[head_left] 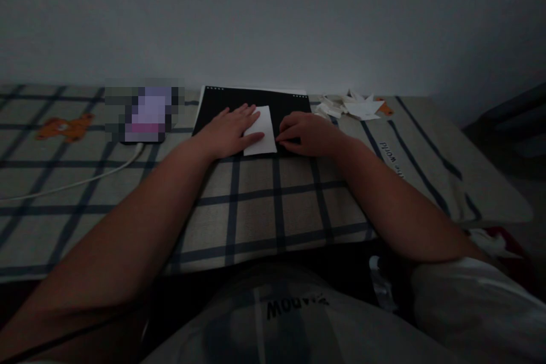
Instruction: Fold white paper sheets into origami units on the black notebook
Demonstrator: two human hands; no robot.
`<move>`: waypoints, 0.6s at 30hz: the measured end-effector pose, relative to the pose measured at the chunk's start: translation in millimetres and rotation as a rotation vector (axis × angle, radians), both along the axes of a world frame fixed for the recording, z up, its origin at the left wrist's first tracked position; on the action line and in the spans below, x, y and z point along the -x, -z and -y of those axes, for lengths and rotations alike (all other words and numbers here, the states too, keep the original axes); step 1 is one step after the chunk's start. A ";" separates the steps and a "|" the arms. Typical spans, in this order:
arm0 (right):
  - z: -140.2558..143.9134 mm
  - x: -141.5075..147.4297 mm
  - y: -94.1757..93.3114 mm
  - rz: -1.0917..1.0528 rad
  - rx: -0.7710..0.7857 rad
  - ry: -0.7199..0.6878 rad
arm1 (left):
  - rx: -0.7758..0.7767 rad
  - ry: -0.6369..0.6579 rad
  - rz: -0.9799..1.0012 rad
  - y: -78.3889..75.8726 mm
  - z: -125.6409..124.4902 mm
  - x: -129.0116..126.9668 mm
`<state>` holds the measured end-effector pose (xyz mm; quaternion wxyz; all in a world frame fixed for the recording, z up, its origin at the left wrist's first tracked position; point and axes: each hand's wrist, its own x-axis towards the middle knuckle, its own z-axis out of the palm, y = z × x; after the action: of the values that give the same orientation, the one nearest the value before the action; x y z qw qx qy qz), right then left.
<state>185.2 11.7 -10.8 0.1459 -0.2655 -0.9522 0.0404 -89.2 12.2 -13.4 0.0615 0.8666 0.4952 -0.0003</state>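
Observation:
A small white piece of paper lies on a black notebook or pad with a row of holes at each top corner. Pressed flat over the paper's left part is my left hand, fingers stretched out and thumb across the sheet. My right hand rests on the black cover with its fingers curled in. Its fingertips are beside the paper's right edge, and whether they pinch anything is too dark to tell.
To the left lie a phone with a white cable and an orange patch. Crumpled and folded white papers sit right of the notebook. A checked cloth covers the table, which meets a wall behind.

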 end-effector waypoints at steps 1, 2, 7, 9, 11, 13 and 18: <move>0.8 0.7 -0.3 0.006 -0.003 -0.003 | -0.002 -0.003 -0.003 -0.6 0.9 -1.1; 1.4 1.4 -0.4 0.010 -0.005 -0.006 | -0.001 -0.006 -0.007 -1.0 1.8 -2.2; 3.3 3.4 0.7 0.017 0.004 0.007 | -0.003 -0.014 -0.016 -1.9 5.2 -6.1; 2.9 3.4 0.9 0.018 0.016 -0.006 | -0.008 -0.017 -0.017 -2.1 6.2 -7.5; 2.0 3.2 0.8 0.022 0.029 -0.024 | -0.008 -0.027 -0.029 -2.9 7.4 -9.7; 0.9 2.9 0.5 0.027 0.044 -0.030 | -0.007 -0.045 -0.049 -4.1 9.0 -12.6; -0.3 2.8 -0.5 0.027 0.084 -0.027 | -0.003 -0.082 -0.071 -7.2 12.6 -19.0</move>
<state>182.4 12.0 -10.4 0.1211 -0.2589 -0.9550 0.0788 -70.2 -0.3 -6.1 0.0425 0.8451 0.5322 -0.0276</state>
